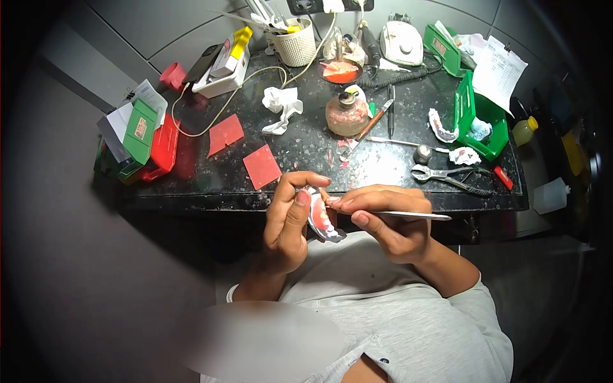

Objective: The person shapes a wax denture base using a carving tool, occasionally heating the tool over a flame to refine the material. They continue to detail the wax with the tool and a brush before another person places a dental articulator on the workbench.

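Note:
Close to my body, in front of the bench edge, my left hand [289,220] is closed round a dental model [324,221] with pink wax and pale teeth on it. My right hand [391,218] grips a slim metal hand tool [421,216], whose flat, rounded end sticks out to the right. The tool's working tip is hidden behind the fingers. Fingertips of the right hand are right beside the model, perhaps touching it. Two pink wax sheets [262,167] lie on the bench, beyond my left hand.
The dark bench [300,153] holds a glass burner [347,115], a wax knife [373,122], pliers [447,175], crumpled tissue [281,108] and another dental model [442,126]. Green boxes [490,143] stand at the right; a red box [167,147] is at the left. A cable crosses the back.

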`<move>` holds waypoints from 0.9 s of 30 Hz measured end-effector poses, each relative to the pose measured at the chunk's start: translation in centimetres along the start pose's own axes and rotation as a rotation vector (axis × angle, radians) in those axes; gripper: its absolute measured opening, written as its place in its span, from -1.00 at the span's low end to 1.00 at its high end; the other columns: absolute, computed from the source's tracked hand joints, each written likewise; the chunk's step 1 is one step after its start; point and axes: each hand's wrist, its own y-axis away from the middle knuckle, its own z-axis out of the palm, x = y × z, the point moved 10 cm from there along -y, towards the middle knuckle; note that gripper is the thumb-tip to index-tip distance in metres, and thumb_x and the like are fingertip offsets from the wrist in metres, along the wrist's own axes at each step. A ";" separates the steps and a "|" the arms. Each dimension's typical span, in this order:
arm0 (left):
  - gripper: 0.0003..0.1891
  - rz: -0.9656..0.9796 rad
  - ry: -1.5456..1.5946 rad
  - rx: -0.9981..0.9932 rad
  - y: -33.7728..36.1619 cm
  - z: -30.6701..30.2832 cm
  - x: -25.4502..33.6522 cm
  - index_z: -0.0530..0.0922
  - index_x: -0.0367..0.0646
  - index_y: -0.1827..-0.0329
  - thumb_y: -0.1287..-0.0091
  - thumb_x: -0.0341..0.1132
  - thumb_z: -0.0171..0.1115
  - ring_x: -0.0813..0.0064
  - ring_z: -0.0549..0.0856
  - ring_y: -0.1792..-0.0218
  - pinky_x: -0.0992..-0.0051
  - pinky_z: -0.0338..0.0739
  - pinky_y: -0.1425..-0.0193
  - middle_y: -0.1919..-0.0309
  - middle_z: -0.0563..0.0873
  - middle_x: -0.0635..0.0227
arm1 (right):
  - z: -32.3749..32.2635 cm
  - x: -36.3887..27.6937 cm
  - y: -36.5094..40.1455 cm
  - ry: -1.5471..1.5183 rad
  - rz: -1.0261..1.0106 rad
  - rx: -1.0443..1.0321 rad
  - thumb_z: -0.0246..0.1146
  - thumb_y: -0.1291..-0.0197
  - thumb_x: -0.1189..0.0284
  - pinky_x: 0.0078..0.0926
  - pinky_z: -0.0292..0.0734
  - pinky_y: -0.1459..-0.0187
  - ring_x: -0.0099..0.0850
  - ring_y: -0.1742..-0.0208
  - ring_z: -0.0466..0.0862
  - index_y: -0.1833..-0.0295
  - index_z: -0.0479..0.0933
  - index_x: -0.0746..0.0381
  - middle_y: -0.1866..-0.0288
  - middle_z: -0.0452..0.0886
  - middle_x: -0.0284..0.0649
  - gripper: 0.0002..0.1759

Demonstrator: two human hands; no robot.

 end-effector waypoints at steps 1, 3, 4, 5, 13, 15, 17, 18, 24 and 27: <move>-0.65 -0.001 0.001 0.000 0.1 0.0 0.0 0.41 -0.30 -0.30 -0.76 -0.22 -0.21 0.67 0.61 0.23 0.63 0.51 0.11 0.22 0.65 0.29 | 0.0 0.0 0.1 0.000 0.005 0.000 0.40 -0.28 0.67 -0.39 0.73 0.02 -0.22 0.10 0.85 0.03 0.75 0.42 0.11 0.83 -0.01 -0.84; -0.67 -0.009 0.085 -0.022 0.2 0.0 0.0 0.41 -0.29 -0.29 -0.75 -0.23 -0.20 0.71 0.60 0.23 0.66 0.50 0.11 0.18 0.64 0.31 | 0.1 0.2 0.1 -0.020 0.022 0.000 0.39 -0.28 0.67 -0.38 0.73 0.03 -0.22 0.10 0.85 0.03 0.75 0.42 0.11 0.83 -0.01 -0.84; -0.67 -0.010 0.085 -0.022 0.2 0.0 -0.1 0.41 -0.29 -0.29 -0.75 -0.23 -0.20 0.71 0.60 0.23 0.66 0.50 0.11 0.18 0.64 0.31 | 0.2 0.3 0.1 -0.040 0.039 0.001 0.39 -0.29 0.68 -0.37 0.73 0.03 -0.22 0.11 0.85 0.04 0.75 0.43 0.11 0.83 -0.01 -0.84; -0.67 0.000 0.097 -0.024 0.2 0.0 -0.1 0.42 -0.29 -0.28 -0.75 -0.23 -0.19 0.71 0.61 0.21 0.66 0.51 0.09 0.15 0.64 0.31 | 0.2 0.3 0.1 -0.040 0.040 0.001 0.39 -0.29 0.68 -0.37 0.73 0.03 -0.22 0.11 0.85 0.04 0.75 0.43 0.11 0.83 -0.01 -0.84; -0.68 0.047 0.043 -0.013 0.3 -0.3 -0.1 0.43 -0.30 -0.24 -0.75 -0.25 -0.20 0.70 0.61 0.07 0.63 0.50 -0.07 0.06 0.63 0.29 | 0.5 -0.3 0.0 0.023 -0.003 -0.027 0.38 -0.28 0.69 -0.36 0.74 0.02 -0.21 0.10 0.85 0.05 0.75 0.44 0.12 0.83 0.00 -0.85; -0.69 0.052 0.005 -0.010 0.3 -0.4 -0.2 0.43 -0.30 -0.23 -0.75 -0.25 -0.20 0.67 0.60 0.04 0.59 0.49 -0.12 0.04 0.62 0.28 | 0.5 -0.1 0.1 0.011 -0.002 -0.025 0.38 -0.28 0.69 -0.35 0.74 0.02 -0.20 0.10 0.85 0.05 0.75 0.44 0.12 0.83 0.00 -0.85; -0.69 0.047 0.012 -0.015 0.4 -0.5 -0.3 0.43 -0.30 -0.23 -0.75 -0.25 -0.20 0.66 0.59 0.02 0.58 0.48 -0.14 0.02 0.61 0.27 | 0.6 0.0 0.2 -0.002 0.000 -0.023 0.38 -0.28 0.69 -0.34 0.74 0.01 -0.19 0.10 0.85 0.05 0.75 0.44 0.12 0.83 -0.01 -0.85; -0.69 0.043 0.019 -0.020 0.4 -0.5 -0.4 0.43 -0.30 -0.23 -0.75 -0.25 -0.20 0.66 0.59 0.01 0.57 0.47 -0.16 0.01 0.60 0.26 | 0.5 0.0 0.1 -0.002 0.003 -0.017 0.38 -0.28 0.69 -0.34 0.75 0.01 -0.19 0.09 0.85 0.05 0.75 0.44 0.12 0.83 -0.01 -0.85; -0.68 0.041 0.094 -0.040 0.3 -0.2 -0.5 0.41 -0.31 -0.23 -0.76 -0.23 -0.20 0.63 0.60 0.01 0.56 0.48 -0.17 0.00 0.59 0.24 | 0.6 0.0 0.1 -0.022 0.002 -0.043 0.39 -0.27 0.69 -0.35 0.75 -0.01 -0.21 0.07 0.86 0.05 0.75 0.42 0.11 0.83 0.00 -0.84; -0.68 0.014 0.129 -0.009 0.3 -0.2 -0.5 0.40 -0.31 -0.24 -0.76 -0.23 -0.20 0.62 0.61 0.00 0.55 0.49 -0.18 0.01 0.59 0.24 | 0.7 0.2 0.2 -0.055 0.008 -0.051 0.39 -0.28 0.69 -0.35 0.75 -0.02 -0.21 0.06 0.86 0.04 0.76 0.42 0.10 0.84 0.00 -0.84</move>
